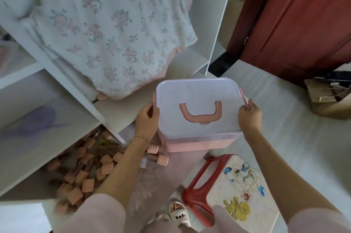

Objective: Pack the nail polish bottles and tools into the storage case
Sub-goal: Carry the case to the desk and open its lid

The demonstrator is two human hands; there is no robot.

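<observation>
The storage case (pixel 199 134) is a pink box with a translucent white lid and a pink handle lying flat on top; its lid is down. My left hand (pixel 147 118) grips its left side at the pink latch. My right hand (pixel 249 116) grips its right side at the other latch. A heap of nail polish bottles (pixel 81 174) with peach square caps lies on the floor to the lower left. Two bottles with ribbed round caps (pixel 157 155) lie just under my left wrist.
A white shelf unit (pixel 38 118) stands at the left, floral bedding (pixel 114 29) hangs behind the case. A red stool with a printed top (pixel 233 189) stands at my feet. A cardboard box (pixel 326 99) sits at right, before a red door (pixel 296 14).
</observation>
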